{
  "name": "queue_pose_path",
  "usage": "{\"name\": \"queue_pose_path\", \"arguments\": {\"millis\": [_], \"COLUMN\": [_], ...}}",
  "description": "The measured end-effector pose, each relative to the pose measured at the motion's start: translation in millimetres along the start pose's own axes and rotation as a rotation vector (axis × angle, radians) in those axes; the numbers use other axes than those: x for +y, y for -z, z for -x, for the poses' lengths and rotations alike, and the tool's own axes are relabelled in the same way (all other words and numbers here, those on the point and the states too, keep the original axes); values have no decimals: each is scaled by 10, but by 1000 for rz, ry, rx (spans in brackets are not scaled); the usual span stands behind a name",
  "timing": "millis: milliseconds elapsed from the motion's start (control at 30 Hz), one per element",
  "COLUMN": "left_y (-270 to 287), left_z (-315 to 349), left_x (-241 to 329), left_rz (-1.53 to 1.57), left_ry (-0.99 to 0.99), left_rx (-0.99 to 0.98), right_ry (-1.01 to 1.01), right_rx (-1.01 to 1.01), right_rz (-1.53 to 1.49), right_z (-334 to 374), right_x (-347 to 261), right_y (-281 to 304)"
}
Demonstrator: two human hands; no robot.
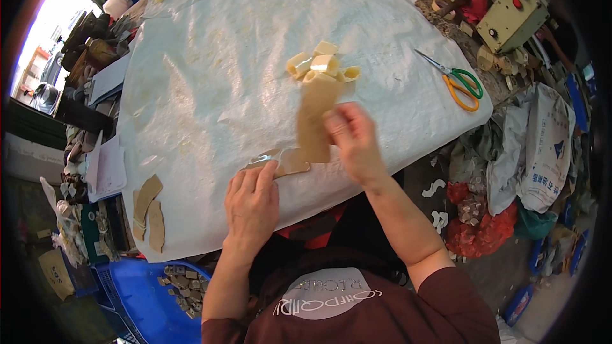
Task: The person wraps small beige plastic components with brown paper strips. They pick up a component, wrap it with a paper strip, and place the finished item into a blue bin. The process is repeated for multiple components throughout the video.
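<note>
My right hand (354,140) pinches a flat brown strip (317,118) by its right side, holding it up above the table. My left hand (252,207) rests near the front edge of the table, its fingers pressed on a second brown strip (293,161). Shiny clear film shows on that lower strip, and part of it is hidden under the fingers. Just beyond the raised strip sits a small pile of yellowish tape rolls (325,64). Scissors (460,83) with one green and one orange handle lie to the right, blades slightly apart.
A wrinkled white sheet (204,83) covers the table. More brown strips (148,207) lie at its left edge. Below left stands a blue bin (137,293) with small blocks (185,286). A beige machine box (515,16) is at the far right, with white sacks (542,153) nearer.
</note>
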State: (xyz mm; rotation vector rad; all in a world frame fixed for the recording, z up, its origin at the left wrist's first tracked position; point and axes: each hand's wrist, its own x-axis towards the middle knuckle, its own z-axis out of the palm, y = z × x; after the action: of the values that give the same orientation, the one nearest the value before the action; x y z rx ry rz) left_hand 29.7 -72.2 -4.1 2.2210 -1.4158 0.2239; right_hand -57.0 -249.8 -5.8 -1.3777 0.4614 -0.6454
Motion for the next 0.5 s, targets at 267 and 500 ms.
{"name": "queue_pose_path", "arguments": {"millis": [267,500], "left_y": [-39,-325], "left_z": [-504,-843], "left_x": [353,568], "left_rz": [180,438], "left_ry": [-426,-459], "left_rx": [164,86], "right_ry": [-239,577], "right_rx": [-65,138], "right_rz": [-328,441], "right_z": [456,434], "right_x": [-144,-244], "right_y": [305,563]}}
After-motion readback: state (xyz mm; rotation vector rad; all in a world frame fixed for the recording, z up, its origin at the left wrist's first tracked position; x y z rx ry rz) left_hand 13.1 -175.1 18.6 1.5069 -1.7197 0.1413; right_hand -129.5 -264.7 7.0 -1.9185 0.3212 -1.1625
